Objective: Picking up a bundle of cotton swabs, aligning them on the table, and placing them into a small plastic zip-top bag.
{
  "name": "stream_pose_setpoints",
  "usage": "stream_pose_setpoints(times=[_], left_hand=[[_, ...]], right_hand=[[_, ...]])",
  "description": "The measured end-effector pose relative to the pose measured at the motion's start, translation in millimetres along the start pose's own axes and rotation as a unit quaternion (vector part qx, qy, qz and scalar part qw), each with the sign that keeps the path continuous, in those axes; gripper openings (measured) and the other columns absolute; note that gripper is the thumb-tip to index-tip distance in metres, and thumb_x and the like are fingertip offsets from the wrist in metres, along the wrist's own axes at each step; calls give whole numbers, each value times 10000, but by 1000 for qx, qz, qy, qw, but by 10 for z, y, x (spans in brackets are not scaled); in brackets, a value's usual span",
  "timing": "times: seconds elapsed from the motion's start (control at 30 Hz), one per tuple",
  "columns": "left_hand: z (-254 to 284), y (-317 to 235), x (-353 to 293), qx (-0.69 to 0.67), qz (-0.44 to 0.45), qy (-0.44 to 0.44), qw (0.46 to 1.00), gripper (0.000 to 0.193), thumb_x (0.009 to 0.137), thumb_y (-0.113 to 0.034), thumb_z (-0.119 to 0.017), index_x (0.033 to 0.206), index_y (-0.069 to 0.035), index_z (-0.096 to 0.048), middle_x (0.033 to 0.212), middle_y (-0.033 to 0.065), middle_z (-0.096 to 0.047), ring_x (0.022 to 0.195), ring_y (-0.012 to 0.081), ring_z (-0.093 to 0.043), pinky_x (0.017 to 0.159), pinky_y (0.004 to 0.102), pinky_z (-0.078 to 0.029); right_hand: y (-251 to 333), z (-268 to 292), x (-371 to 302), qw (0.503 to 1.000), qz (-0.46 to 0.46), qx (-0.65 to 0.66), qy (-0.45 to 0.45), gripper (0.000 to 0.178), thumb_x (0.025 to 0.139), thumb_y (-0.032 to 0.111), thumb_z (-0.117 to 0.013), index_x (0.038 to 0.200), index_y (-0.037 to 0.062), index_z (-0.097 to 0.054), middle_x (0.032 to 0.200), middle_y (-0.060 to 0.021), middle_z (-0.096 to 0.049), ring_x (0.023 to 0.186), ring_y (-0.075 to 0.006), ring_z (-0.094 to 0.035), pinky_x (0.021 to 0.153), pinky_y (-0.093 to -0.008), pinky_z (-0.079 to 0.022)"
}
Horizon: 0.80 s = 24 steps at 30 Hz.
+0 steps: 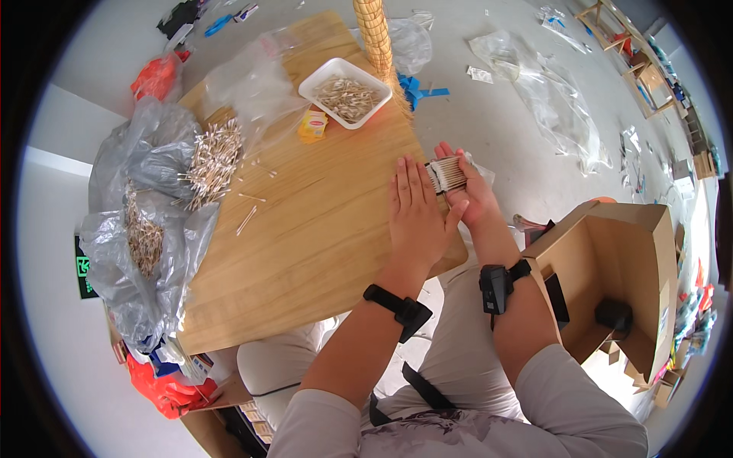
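Observation:
My right hand (475,197) is turned palm up just past the table's right edge and cradles a bundle of cotton swabs (449,175), its fingers and thumb around the sides. The sticks lie side by side; a bit of clear plastic shows by the bundle. Against the bundle's left end rests the edge of my left hand (416,210), which lies flat with its fingers stretched forward over the tabletop. Farther up the table, a white tray (307,90) holds many loose swabs (345,99). Next to it lie small yellow cards (312,126).
Loose swabs (214,162) are heaped at the table's left on grey plastic bags (156,145), with a few strays beside them. A clear bag (256,84) lies at the far side. A rope-wrapped post (374,34) stands behind the tray; an open cardboard box (611,259) is at my right.

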<state>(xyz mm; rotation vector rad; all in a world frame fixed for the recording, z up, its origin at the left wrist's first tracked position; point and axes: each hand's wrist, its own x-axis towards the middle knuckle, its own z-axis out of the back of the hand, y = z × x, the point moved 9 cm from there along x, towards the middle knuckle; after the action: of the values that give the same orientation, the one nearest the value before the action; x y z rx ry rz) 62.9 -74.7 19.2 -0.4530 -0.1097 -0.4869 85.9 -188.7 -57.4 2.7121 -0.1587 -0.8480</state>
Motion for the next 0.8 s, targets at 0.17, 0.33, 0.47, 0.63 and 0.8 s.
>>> stream_pose_setpoints(times=[0.17, 0.33, 0.47, 0.63, 0.8], left_hand=[[-48, -95, 66, 3, -7, 15, 1000, 915, 1022, -586, -395, 1547, 148, -245, 1655, 318, -175, 1578, 405, -96, 1270, 516, -103], [-167, 37, 68, -2, -5, 44, 999, 832, 1074, -562, -270, 1581, 97, -225, 1677, 275, -167, 1584, 385, -79, 1276, 494, -70], [21, 333, 72, -434, 72, -31, 897, 857, 1079, -614, -141, 1606, 59, -192, 1698, 236, -140, 1592, 359, -40, 1279, 476, -41], [85, 264, 178, -639, 102, -34, 761, 906, 1043, -694, -69, 1637, -16, -164, 1720, 166, -114, 1593, 283, -59, 1276, 412, -29], [57, 256, 221, -635, 105, -50, 763, 938, 1035, -709, -77, 1630, 11, -156, 1720, 164, -115, 1594, 282, -56, 1277, 413, -32]], right_hand=[[54, -26, 8, 998, 34, -50, 19, 194, 1119, 181, -427, 1281, 86, -477, 1504, -151, -518, 1422, -290, -476, 1180, -466, -417], [31, -57, -48, 996, 55, -59, 36, 296, 1110, 209, -458, 1364, 57, -470, 1506, -155, -511, 1421, -305, -467, 1173, -475, -414], [44, -78, -104, 999, 24, 41, 1, 411, 1100, 242, -464, 1465, 54, -448, 1496, -165, -517, 1415, -335, -472, 1186, -522, -390], [48, -87, -35, 997, 50, 50, 9, 357, 1098, 274, -464, 1379, 54, -489, 1467, -160, -537, 1356, -338, -524, 1123, -525, -439], [59, -146, -17, 997, 73, 35, 18, 264, 1120, 233, -356, 1226, 58, -523, 1437, -172, -560, 1358, -353, -525, 1104, -531, -459]])
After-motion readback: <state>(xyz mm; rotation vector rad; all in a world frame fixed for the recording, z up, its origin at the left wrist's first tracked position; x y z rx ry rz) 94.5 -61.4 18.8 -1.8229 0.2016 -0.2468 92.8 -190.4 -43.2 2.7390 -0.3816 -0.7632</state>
